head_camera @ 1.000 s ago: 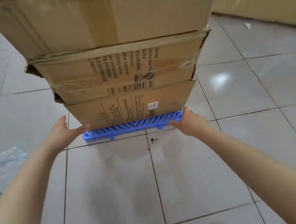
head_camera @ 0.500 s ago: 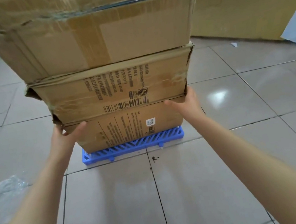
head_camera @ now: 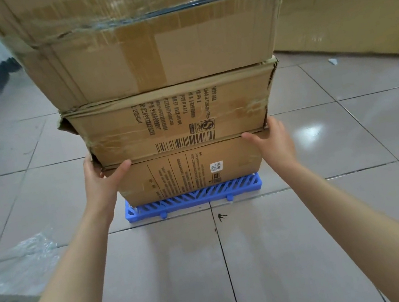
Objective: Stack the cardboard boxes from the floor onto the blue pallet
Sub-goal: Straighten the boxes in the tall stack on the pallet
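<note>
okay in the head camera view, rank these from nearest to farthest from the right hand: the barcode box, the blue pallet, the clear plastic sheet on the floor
1. The barcode box: the right hand touches its lower right corner.
2. The blue pallet: below, under the stack.
3. The clear plastic sheet: far left, on the floor.

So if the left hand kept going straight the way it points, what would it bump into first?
Nothing new: the left hand already seems pressed on the stack's corner, where the middle box meets the bottom box.

Both your bare forearms are stretched out forward, roughly parallel. Your left hand (head_camera: 101, 182) has its thumb sticking out to the right, fingers curled away out of sight. Your right hand (head_camera: 272, 146) mirrors it, thumb pointing left, palm facing inward.
</note>
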